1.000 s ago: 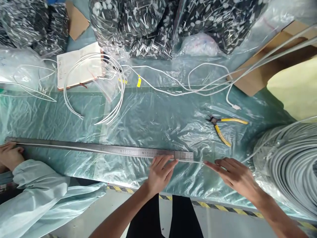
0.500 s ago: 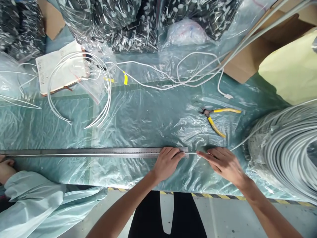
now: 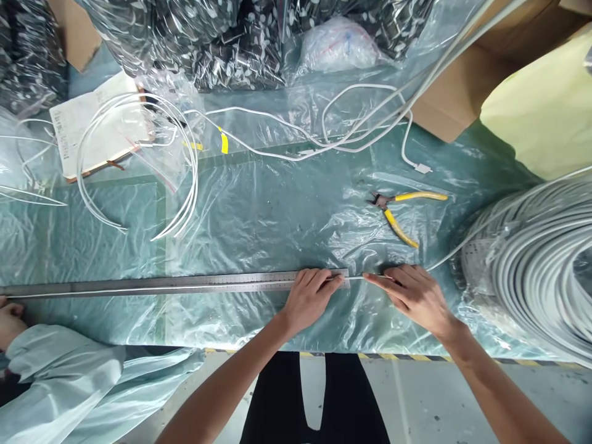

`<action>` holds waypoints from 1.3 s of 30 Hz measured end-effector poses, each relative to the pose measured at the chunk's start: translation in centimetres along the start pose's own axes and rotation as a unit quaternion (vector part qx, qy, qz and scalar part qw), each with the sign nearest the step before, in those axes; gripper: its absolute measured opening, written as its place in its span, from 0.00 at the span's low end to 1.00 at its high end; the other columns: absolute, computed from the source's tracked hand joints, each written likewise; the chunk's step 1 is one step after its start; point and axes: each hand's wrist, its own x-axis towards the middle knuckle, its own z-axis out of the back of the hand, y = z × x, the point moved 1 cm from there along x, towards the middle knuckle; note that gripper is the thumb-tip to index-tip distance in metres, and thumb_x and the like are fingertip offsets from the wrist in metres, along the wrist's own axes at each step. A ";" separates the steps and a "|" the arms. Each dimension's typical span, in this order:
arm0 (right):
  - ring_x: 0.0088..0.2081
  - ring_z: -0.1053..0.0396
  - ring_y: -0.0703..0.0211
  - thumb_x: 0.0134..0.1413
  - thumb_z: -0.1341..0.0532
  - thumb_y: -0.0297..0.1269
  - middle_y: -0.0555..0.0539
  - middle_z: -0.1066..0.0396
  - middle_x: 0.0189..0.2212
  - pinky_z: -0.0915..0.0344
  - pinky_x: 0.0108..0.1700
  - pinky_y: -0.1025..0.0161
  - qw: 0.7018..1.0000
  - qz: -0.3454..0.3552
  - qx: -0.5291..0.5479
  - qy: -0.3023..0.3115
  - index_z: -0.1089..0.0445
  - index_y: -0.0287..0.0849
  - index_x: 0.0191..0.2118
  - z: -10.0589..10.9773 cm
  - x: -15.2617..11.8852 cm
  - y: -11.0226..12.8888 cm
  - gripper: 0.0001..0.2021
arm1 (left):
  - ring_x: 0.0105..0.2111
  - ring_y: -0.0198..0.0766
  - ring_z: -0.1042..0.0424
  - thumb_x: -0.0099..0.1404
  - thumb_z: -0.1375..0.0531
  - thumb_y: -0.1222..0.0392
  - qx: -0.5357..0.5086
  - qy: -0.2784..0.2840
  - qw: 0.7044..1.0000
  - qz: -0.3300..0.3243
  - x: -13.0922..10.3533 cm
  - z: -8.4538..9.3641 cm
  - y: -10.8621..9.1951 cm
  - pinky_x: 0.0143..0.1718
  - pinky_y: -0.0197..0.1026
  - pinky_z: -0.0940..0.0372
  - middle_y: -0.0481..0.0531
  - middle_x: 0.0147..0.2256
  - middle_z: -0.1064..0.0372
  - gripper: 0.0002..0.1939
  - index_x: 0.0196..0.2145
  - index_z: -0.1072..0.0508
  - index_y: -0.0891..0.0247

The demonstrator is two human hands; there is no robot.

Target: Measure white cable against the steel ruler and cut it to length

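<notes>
One long workbench under crinkled green plastic [image 3: 277, 209] carries everything, with clear bags of dark metallic parts [image 3: 235, 61] well beyond both hands. Just to the right of the right hand [image 3: 419, 299] sits a big round coil of pale grey cable [image 3: 531, 265].

A long, flat steel ruler [image 3: 185, 280] reaches leftward from under the left hand [image 3: 308, 299]; its far end lies by a co-worker's hand [image 3: 9, 324]. The left hand is half open, palm down, fingertips on the ruler close to its near end, thumb on the thin white cable [image 3: 356, 278]. It presses rather than wraps, probably so that cable and ruler lie together without sliding.

The right hand rests beyond the ruler's end, index finger stretched along the cable, the others bent. That seems to guide the cable in line with the ruler; whether the thumb pinches it is hidden. The cable lies along the ruler, passes under both hands and rises past the coil.

Ahead of the left hand and to its left are loose white cable loops [image 3: 196, 179]. Smaller, yellow-handled cutters [image 3: 401, 228] lie splayed just ahead of the right hand, within easy reach.
</notes>
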 end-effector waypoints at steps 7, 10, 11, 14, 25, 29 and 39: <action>0.30 0.40 0.61 0.56 0.45 0.22 0.50 0.35 0.30 0.48 0.33 0.62 1.000 -0.004 0.020 -0.008 0.40 0.50 0.55 0.2 0.2 0.0 0.23 | 0.40 0.38 0.35 0.67 0.45 0.60 0.031 -0.005 0.999 0.007 -0.2 0.2 0.2 0.41 0.42 0.43 0.52 0.42 0.33 0.14 0.50 0.34 0.58; 0.34 0.38 0.60 0.56 0.46 0.21 0.49 0.33 0.33 0.46 0.36 0.61 1.000 -0.016 0.026 0.002 0.38 0.48 0.54 0.9 0.4 0.2 0.22 | 0.41 0.38 0.34 0.66 0.45 0.61 0.046 -0.012 0.999 0.002 -0.3 0.0 0.1 0.42 0.42 0.42 0.52 0.41 0.33 0.13 0.49 0.33 0.59; 0.35 0.37 0.59 0.56 0.46 0.21 0.48 0.33 0.35 0.45 0.36 0.61 0.999 -0.019 0.030 0.007 0.37 0.47 0.53 1.2 0.6 0.2 0.21 | 0.40 0.38 0.34 0.66 0.44 0.61 0.051 -0.015 0.999 0.000 -0.3 -0.1 0.1 0.42 0.42 0.42 0.52 0.40 0.33 0.13 0.49 0.33 0.59; 0.37 0.35 0.60 0.58 0.45 0.25 0.47 0.32 0.38 0.43 0.37 0.61 0.998 -0.028 0.050 0.022 0.36 0.43 0.51 1.8 1.3 0.8 0.16 | 0.40 0.38 0.34 0.65 0.43 0.60 0.067 -0.020 0.998 0.000 -0.3 -0.4 0.1 0.42 0.42 0.41 0.52 0.41 0.33 0.13 0.48 0.33 0.58; 0.27 0.40 0.67 0.59 0.45 0.25 0.52 0.36 0.28 0.49 0.28 0.67 0.994 0.009 0.110 -0.018 0.34 0.49 0.51 -0.9 2.4 1.6 0.17 | 0.41 0.36 0.32 0.67 0.46 0.55 0.042 -0.021 0.999 0.003 -0.6 -0.5 0.1 0.44 0.42 0.38 0.51 0.41 0.31 0.12 0.48 0.33 0.58; 0.26 0.42 0.66 0.58 0.46 0.23 0.52 0.36 0.26 0.50 0.28 0.67 0.995 0.021 0.099 -0.016 0.36 0.50 0.54 -1.3 2.0 1.4 0.20 | 0.42 0.35 0.31 0.66 0.44 0.56 0.019 -0.066 0.998 -0.013 -0.8 -0.5 0.3 0.45 0.40 0.37 0.51 0.40 0.30 0.13 0.47 0.33 0.60; 0.28 0.37 0.66 0.58 0.47 0.24 0.51 0.33 0.28 0.44 0.30 0.66 0.994 0.010 0.102 -0.030 0.33 0.47 0.50 -0.8 2.1 1.5 0.17 | 0.41 0.37 0.30 0.62 0.39 0.58 0.087 -0.081 0.992 -0.044 -1.1 -0.6 0.6 0.44 0.43 0.36 0.50 0.43 0.29 0.18 0.51 0.34 0.50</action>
